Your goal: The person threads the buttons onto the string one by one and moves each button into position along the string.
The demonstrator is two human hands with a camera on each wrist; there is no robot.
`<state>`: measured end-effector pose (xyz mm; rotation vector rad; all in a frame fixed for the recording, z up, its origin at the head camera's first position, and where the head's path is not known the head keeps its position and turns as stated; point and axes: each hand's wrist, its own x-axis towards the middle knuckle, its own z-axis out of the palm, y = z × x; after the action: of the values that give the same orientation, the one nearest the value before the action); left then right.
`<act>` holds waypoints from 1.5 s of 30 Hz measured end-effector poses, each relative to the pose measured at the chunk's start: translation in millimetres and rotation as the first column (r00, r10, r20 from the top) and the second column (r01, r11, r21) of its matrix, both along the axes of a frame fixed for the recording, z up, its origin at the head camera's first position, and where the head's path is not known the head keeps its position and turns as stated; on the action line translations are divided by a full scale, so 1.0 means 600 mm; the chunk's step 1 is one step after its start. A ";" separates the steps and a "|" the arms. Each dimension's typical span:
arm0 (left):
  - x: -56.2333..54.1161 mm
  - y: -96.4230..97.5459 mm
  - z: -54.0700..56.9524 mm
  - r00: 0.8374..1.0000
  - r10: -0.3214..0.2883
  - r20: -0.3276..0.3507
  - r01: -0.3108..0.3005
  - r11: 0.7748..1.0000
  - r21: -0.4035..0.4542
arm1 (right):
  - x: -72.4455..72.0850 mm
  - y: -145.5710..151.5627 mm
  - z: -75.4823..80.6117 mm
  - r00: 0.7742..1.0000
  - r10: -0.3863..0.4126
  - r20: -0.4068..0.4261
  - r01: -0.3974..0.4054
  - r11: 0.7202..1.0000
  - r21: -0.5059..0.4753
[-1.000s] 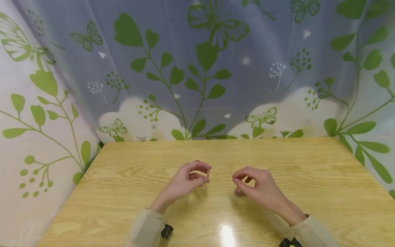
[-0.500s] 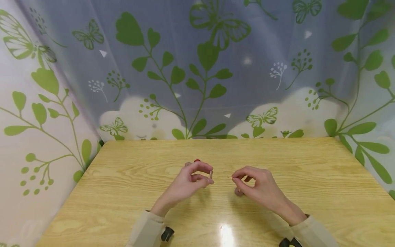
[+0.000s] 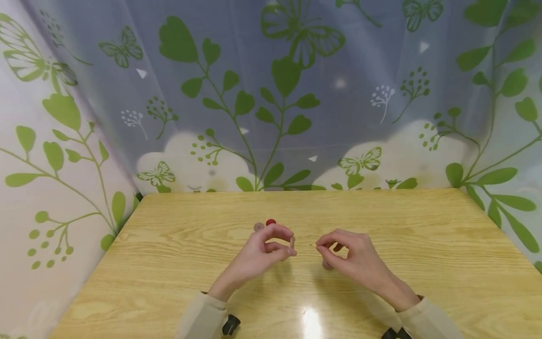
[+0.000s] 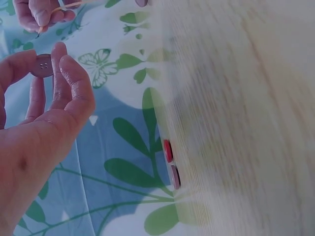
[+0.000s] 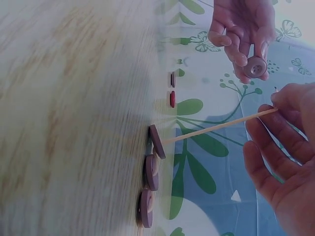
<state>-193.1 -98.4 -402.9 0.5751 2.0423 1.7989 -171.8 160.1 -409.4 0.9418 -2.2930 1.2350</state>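
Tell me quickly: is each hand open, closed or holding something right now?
Left hand: holding a button by its edge.
Right hand: pinching a thin cord near its tip.

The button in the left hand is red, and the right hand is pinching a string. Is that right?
Not quite: the button is not red. The left wrist view shows that it is a dull brownish colour. The rest is right: it is in the left hand, and the right hand is pinching a string.
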 end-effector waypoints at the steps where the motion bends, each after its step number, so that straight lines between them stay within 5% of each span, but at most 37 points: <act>1: 0.001 0.000 0.001 1.000 -0.001 0.002 0.001 1.000 0.000 | 0.000 0.000 0.000 1.000 -0.001 0.003 0.001 1.000 0.001; 22: 0.007 0.011 0.010 0.999 -0.040 0.027 0.040 0.999 -0.004 | -0.001 -0.013 0.005 0.997 -0.020 -0.071 0.022 0.999 0.037; 45: 0.012 0.020 0.006 0.997 -0.068 0.040 0.068 0.998 0.008 | 0.000 -0.015 -0.003 0.999 -0.013 -0.035 0.014 0.999 0.041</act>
<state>-185.8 -86.2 -399.6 0.5978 1.9672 1.7650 -171.5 150.9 -411.4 0.9533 -2.3016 1.1610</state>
